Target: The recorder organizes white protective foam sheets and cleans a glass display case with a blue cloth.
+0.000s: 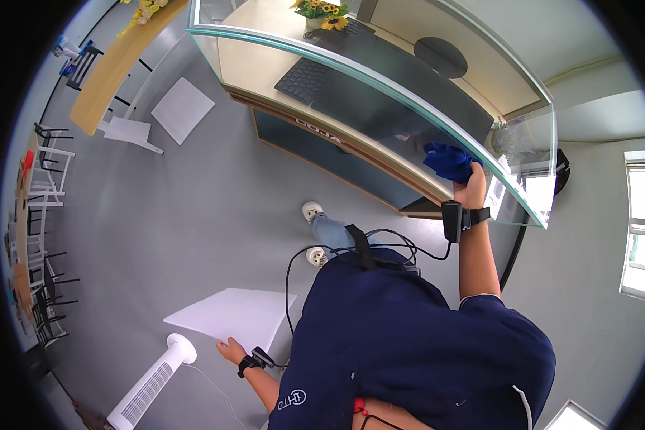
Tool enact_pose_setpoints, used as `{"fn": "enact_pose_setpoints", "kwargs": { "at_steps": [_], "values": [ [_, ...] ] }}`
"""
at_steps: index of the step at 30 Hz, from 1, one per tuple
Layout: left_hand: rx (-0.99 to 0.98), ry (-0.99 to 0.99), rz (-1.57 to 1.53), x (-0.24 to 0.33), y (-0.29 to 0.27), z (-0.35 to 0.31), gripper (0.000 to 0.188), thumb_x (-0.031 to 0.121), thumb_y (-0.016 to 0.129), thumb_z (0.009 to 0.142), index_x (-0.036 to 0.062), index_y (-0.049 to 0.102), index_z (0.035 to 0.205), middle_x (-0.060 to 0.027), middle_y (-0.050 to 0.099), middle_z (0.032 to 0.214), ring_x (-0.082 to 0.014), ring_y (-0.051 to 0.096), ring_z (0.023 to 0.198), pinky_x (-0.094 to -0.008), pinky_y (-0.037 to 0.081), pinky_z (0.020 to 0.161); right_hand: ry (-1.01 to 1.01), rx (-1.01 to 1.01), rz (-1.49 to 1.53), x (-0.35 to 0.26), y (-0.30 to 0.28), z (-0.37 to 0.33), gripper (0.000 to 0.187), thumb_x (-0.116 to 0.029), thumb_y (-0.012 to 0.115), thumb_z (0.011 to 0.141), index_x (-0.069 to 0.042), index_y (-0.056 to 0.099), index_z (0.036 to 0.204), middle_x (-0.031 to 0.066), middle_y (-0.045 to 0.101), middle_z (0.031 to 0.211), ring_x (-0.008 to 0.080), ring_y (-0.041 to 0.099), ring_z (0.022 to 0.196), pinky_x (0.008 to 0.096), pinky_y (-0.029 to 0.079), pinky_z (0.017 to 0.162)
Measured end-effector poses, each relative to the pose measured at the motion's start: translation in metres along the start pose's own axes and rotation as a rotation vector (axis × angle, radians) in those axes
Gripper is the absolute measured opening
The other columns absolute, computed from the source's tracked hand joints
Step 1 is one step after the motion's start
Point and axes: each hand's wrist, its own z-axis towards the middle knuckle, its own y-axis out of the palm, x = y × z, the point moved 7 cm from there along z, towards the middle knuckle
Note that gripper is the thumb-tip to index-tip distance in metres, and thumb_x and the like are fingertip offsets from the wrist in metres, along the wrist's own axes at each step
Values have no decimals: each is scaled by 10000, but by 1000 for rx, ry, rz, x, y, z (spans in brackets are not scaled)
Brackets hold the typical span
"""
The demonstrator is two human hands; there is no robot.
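My right hand (pixel 471 188) is closed around a bunched dark-blue cloth (pixel 449 162). The cloth is up against the front glass of a display case (pixel 380 82), near its right end. Part of the cloth and most of my fingertips are hidden. Low on the left, my left hand (pixel 231 351) hangs with its fingers loosely apart and nothing visible in it. In the picture it overlaps the edge of a white panel (pixel 229 312); whether they touch I cannot tell. Both wrists carry black strapped devices with cables.
Behind the glass are a black keyboard (pixel 302 80), a sunflower pot (pixel 322 16) and a dark round object (pixel 441 57). A white tower fan (pixel 150 383) stands at lower left. Another white panel (pixel 183 110) lies on the grey floor. Chairs and a wooden table (pixel 115 68) line the left.
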Motion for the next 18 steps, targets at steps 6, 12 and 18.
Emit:
{"fn": "enact_pose_setpoints", "kwargs": {
  "at_steps": [6, 12, 18],
  "values": [
    [-176, 203, 99, 115, 60, 28, 387, 82, 461, 737, -89, 423, 1082, -256, 482, 1080, -360, 465, 1015, -361, 350, 875, -242, 79, -140, 11, 21, -2, 217, -18, 437, 733, -40, 476, 945, 42, 528, 840, 161, 535, 778, 306, 458, 694],
    [-271, 303, 165, 127, 96, 58, 375, 69, 505, 686, -82, 465, 1027, -229, 528, 999, -337, 515, 938, -349, 397, 822, 20, 53, -1016, 154, -11, 84, 154, -126, 520, 662, -10, 567, 752, 143, 554, 776, 224, 520, 718, 319, 413, 646],
    [-305, 226, 191, 126, 113, 104, 392, 93, 535, 658, -84, 477, 1002, -207, 540, 970, -307, 524, 924, -339, 399, 807, 299, 340, -613, 238, -57, 120, 116, -111, 500, 686, -29, 570, 726, 141, 561, 743, 265, 545, 702, 348, 441, 638]
  ]
}}
